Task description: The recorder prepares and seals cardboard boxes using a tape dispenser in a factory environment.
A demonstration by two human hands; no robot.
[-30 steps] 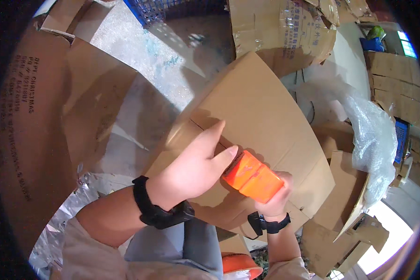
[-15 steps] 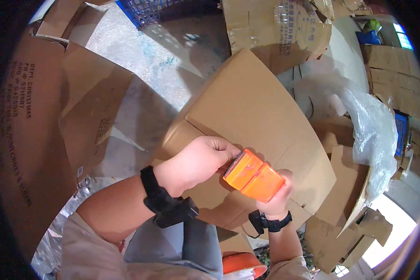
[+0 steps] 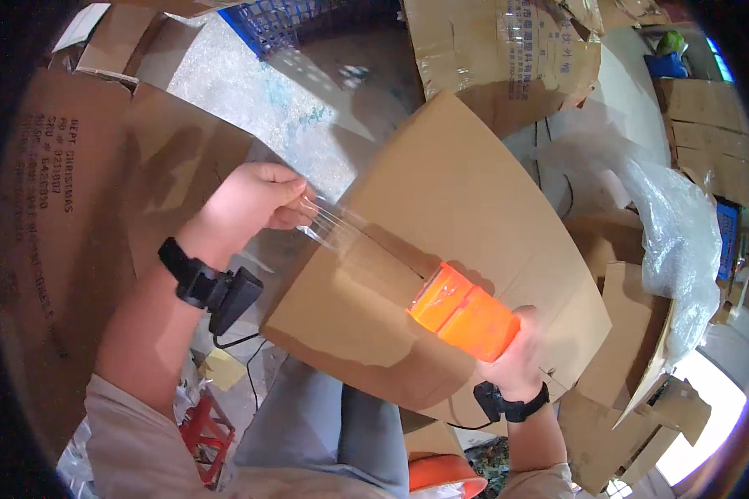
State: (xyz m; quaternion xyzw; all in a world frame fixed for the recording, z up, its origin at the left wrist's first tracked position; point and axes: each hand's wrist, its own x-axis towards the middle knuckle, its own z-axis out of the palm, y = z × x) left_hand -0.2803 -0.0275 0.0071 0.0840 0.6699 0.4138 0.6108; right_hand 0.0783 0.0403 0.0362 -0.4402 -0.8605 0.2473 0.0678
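My left hand [image 3: 262, 200] pinches the free end of a strip of clear packing tape [image 3: 334, 226] beyond the left edge of a brown cardboard box [image 3: 449, 183]. The strip stretches from those fingers over the box's seam to an orange tape dispenser [image 3: 464, 311]. My right hand [image 3: 516, 353] is closed around the dispenser's near right end and holds it over the box top. Part of the right hand's grip is hidden behind the dispenser. A black band with a small device sits on each wrist.
Large printed cartons [image 3: 66, 224] stand at the left. A blue plastic crate [image 3: 262, 27] is at the far edge. Clear plastic wrap [image 3: 678, 241] hangs over cardboard at the right. A red plastic frame [image 3: 206, 437] lies low left, and an orange rounded object [image 3: 445, 472] sits near my legs.
My left hand has moved away to the left and far side, from beside the dispenser's edge, drawing out a length of tape. The dispenser and right hand have shifted slightly right.
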